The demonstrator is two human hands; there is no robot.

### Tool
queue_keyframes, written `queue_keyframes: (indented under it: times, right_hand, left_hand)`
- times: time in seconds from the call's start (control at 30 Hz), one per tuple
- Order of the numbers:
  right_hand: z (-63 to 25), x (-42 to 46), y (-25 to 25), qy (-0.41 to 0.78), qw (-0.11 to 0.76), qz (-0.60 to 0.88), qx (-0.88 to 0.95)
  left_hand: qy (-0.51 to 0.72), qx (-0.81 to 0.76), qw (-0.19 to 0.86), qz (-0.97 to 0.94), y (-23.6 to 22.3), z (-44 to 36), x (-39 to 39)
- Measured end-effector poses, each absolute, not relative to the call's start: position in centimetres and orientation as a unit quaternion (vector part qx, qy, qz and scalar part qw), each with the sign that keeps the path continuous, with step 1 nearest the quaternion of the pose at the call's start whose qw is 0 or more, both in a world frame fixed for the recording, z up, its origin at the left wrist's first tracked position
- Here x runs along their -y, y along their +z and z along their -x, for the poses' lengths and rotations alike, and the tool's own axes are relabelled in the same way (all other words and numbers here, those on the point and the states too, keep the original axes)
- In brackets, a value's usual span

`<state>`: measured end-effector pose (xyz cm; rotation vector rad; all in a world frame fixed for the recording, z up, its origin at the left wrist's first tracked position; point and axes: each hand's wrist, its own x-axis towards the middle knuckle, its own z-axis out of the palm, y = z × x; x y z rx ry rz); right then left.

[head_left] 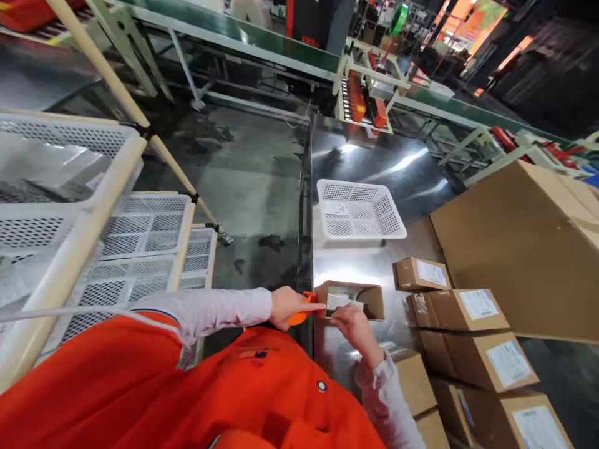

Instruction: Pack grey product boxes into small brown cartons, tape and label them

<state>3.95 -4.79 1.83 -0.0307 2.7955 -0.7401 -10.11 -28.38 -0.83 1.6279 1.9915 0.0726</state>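
Observation:
A small open cardboard box [369,298] stands on the shiny metal table [365,156] near its left edge. My left hand [285,307] is closed round an orange tool [299,312], with the forefinger stretched toward the box's left wall. My right hand [355,324] reaches over the box's near side, fingers curled on a white item [344,303] inside it.
A white perforated plastic basket [358,211] lies farther back on the table. Several sealed labelled cartons [461,308] are stacked to the right, below a large cardboard box [519,243]. White mesh racks [93,206] stand at the left. Conveyor belts [262,40] run behind.

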Motion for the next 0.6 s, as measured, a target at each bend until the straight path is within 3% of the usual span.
queue_keyframes:
  times: [0.3, 0.47, 0.6]
  right_hand:
    - [-5.4, 4.6, 2.5, -0.248, 0.13, -0.03, -0.96]
    - [-5.3, 3.8, 3.7, -0.08, 0.02, -0.356, -0.931]
    - [-1.8, 5.3, 4.7, -0.055, 0.13, -0.441, -0.887]
  left_hand:
    - [-0.009, -0.724, 0.335, -0.603, -0.6, 10.1, 24.4]
    - [-0.066, -0.713, 0.332, -0.614, -0.4, 9.3, 21.7]
    - [-0.09, -0.717, 0.329, -0.608, -0.3, 9.6, 21.0]
